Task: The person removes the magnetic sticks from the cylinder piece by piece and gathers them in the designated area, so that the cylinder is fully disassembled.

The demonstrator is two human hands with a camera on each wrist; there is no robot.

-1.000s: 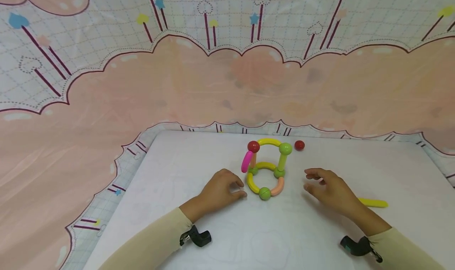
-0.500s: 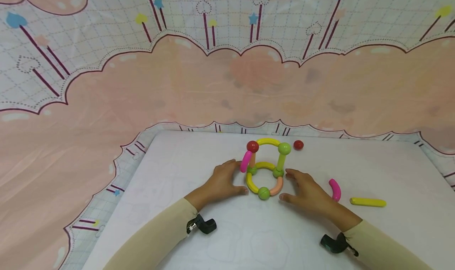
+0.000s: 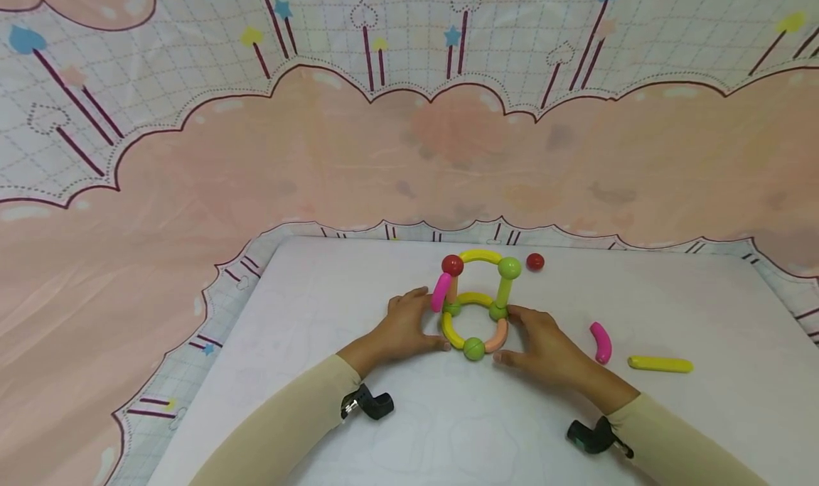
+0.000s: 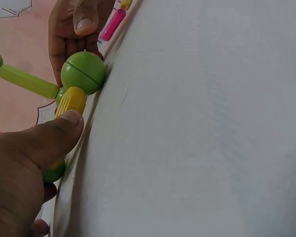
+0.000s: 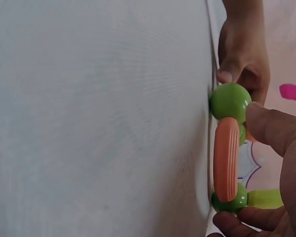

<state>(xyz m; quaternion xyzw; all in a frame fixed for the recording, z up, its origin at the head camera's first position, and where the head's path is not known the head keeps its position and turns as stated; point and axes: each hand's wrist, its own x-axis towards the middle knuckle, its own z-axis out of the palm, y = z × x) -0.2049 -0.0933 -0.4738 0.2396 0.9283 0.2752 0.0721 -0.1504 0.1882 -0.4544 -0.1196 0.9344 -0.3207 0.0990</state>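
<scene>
A toy structure of sticks and balls [image 3: 473,349] stands upright on the white table. Its base is a ring of curved sticks and green balls; two uprights rise to a red ball [image 3: 452,265] and a light green ball [image 3: 509,268], bridged by a yellow curved stick. My left hand [image 3: 407,326] holds the ring's left side, thumb on the yellow curved stick [image 4: 71,101]. At the right, my right hand [image 3: 544,345] grips around the orange curved stick [image 5: 226,160], thumb by the front green ball [image 5: 230,102] and fingertips at the rear green ball.
A loose red ball [image 3: 535,261] lies behind the structure, to the right. Right of my right hand lie a pink curved stick [image 3: 601,342] and a yellow straight stick [image 3: 660,364]. Another pink curved stick [image 3: 441,292] hangs from the red ball's corner.
My right hand has moved left to the structure and taken hold of its right side, uncovering the pink and yellow sticks. My left hand has moved slightly inward and grips the left side.
</scene>
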